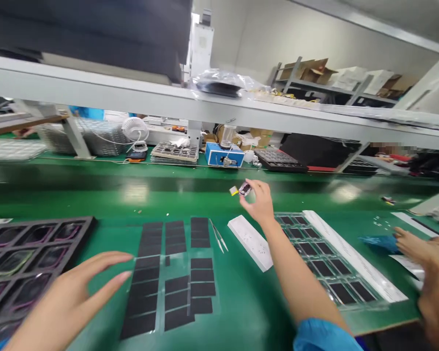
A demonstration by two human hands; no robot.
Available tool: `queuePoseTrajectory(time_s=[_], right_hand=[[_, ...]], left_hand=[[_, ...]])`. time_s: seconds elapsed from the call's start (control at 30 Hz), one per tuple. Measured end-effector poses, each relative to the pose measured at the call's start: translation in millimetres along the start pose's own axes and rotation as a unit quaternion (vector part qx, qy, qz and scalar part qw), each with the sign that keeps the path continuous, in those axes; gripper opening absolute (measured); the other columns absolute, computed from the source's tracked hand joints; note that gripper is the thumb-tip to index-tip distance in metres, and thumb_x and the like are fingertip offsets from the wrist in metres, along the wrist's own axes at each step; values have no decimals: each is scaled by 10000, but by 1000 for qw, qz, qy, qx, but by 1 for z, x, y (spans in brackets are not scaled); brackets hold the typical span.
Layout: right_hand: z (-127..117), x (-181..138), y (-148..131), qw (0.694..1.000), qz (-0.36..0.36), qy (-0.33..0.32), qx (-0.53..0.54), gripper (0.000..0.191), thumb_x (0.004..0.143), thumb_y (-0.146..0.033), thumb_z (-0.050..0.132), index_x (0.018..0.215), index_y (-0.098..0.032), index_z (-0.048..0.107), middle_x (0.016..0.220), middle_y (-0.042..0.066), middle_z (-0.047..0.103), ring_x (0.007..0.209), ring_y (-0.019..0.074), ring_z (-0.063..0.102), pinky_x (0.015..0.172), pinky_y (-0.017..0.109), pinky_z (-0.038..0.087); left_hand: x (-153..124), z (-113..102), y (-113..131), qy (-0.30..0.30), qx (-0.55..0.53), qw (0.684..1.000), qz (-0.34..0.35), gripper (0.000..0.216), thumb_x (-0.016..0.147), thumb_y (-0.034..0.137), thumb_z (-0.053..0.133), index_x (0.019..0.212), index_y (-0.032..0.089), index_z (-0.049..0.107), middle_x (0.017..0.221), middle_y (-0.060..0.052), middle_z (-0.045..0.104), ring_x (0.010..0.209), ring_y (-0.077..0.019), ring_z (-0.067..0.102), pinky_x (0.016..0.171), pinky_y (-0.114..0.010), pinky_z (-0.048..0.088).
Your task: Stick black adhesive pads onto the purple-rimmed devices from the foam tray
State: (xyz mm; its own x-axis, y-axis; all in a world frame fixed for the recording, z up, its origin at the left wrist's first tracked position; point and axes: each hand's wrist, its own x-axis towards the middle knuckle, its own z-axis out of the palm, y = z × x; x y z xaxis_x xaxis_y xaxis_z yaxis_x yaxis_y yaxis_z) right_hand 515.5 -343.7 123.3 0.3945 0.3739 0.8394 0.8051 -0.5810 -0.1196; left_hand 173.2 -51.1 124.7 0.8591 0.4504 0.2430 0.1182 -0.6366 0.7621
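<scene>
My right hand [259, 201] reaches forward over the green bench and pinches a small dark component [244, 188] with a yellow tab at its tip. My left hand [78, 287] hovers low at the left with fingers stretched out, holding nothing. It lies between a black tray of parts [78, 234] and a clear sheet of black rectangular pads [175, 273]. Tweezers [218, 236] and a white block [251, 242] rest below my right hand.
A clear tray of dark square cells [324, 263] and a white strip [354, 258] lie at the right. Another person's hands [429, 263] work at the right edge. A blue box [224, 156], fan [135, 130] and trays line the far side under a shelf [168, 100].
</scene>
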Motion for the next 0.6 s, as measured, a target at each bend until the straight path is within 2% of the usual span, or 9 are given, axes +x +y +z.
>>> queuePoseTrajectory(time_s=[0.07,0.1,0.17,0.2,0.3,0.37,0.47,0.53,0.6], right_hand=[[-5,-9,-59,993,-64,48,90,551,717,-172,612,1250,-212,476,1118,93,580,1064,258,524,956,456,422],[-6,-16,-87,987,-76,37,135,589,714,-163,617,1274,-227,445,1133,82,583,1081,252,521,976,459,411],[-4,-30,-135,972,-81,-33,218,662,705,-153,628,1315,-241,388,1147,63,595,1121,242,506,1018,458,384],[-1,-38,-154,962,-78,-74,252,687,699,-150,632,1327,-242,369,1149,56,601,1138,238,496,1034,457,372],[13,-62,-190,934,-59,-140,324,679,678,-142,639,1303,-245,394,1141,51,608,1134,233,489,1034,451,376],[20,-75,-201,923,-38,-139,356,608,670,-138,638,1239,-251,457,1107,56,607,1094,228,506,993,432,416],[21,-87,-206,911,-13,-136,390,550,672,-128,622,1194,-253,503,1121,78,575,1102,226,505,952,409,448],[17,-89,-207,905,-8,-143,402,559,673,-124,610,1207,-249,498,1225,97,527,1186,241,457,992,436,411],[13,-87,-205,901,20,-140,410,452,699,-136,603,1133,-247,548,1277,95,499,1218,247,437,1019,456,374]], left_hand=[[9,22,11,-97,-85,990,-58,277,715,482,658,896,280,717,961,-24,716,904,-263,645,843,-373,502],[16,34,14,-107,-149,981,-66,320,717,478,662,916,232,710,959,-61,715,909,-261,643,851,-373,495],[31,57,15,-112,-297,946,-60,449,686,454,710,1051,195,671,1000,-99,702,967,-252,627,865,-357,482],[36,67,12,-149,-370,916,-50,531,673,446,728,1131,194,635,1070,-114,680,1021,-253,608,875,-353,475],[42,87,-3,-248,-511,821,-50,638,647,427,765,1208,181,589,1090,-140,663,982,-249,625,837,-344,483],[38,93,-13,-266,-536,798,-76,564,652,382,773,1151,165,625,1007,-125,683,893,-217,645,798,-319,486],[33,93,-21,-255,-524,806,-100,498,623,327,798,1073,170,656,957,-91,679,829,-185,636,773,-308,489],[32,89,-20,-219,-477,848,-69,501,578,279,823,1041,183,657,975,-72,661,866,-185,616,788,-307,486],[32,86,-18,-162,-411,897,-31,470,557,227,829,991,190,654,983,-55,642,920,-188,591,797,-296,485]])
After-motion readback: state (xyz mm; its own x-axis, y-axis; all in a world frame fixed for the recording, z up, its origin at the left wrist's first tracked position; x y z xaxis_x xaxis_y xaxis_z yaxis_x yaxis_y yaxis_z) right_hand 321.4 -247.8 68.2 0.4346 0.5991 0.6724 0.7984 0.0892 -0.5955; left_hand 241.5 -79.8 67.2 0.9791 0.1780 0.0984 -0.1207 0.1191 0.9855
